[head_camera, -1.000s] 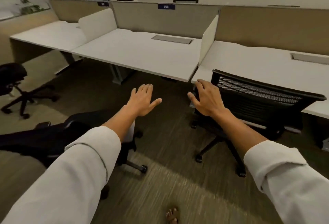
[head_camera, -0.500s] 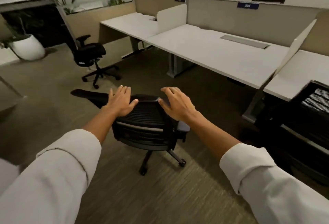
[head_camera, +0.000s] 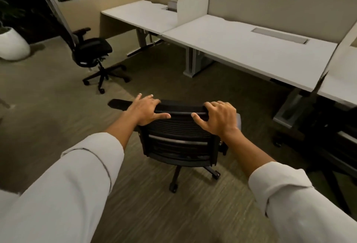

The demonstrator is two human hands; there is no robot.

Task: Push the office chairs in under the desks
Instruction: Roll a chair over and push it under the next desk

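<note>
A black mesh-backed office chair [head_camera: 178,142] stands on the carpet right in front of me, its back toward me, out from the desks. My left hand [head_camera: 146,110] grips the top left of its backrest, fingers over the rim. On the top right of the backrest rests my right hand [head_camera: 218,118], fingers curled over the edge. The middle white desk [head_camera: 241,47] lies ahead to the right. A second black chair [head_camera: 90,51] stands apart at the left, away from the far-left desk [head_camera: 141,14].
Beige partition panels [head_camera: 270,9] run behind the desks. A white planter [head_camera: 12,45] sits at the left edge. A third dark chair [head_camera: 328,146] is tucked at the right desk. Grey desk legs [head_camera: 191,63] stand under the middle desk.
My view has swung left from the right-hand chair. Both hands, open in the air before, have come down onto the backrest of the near chair and taken hold of it.
</note>
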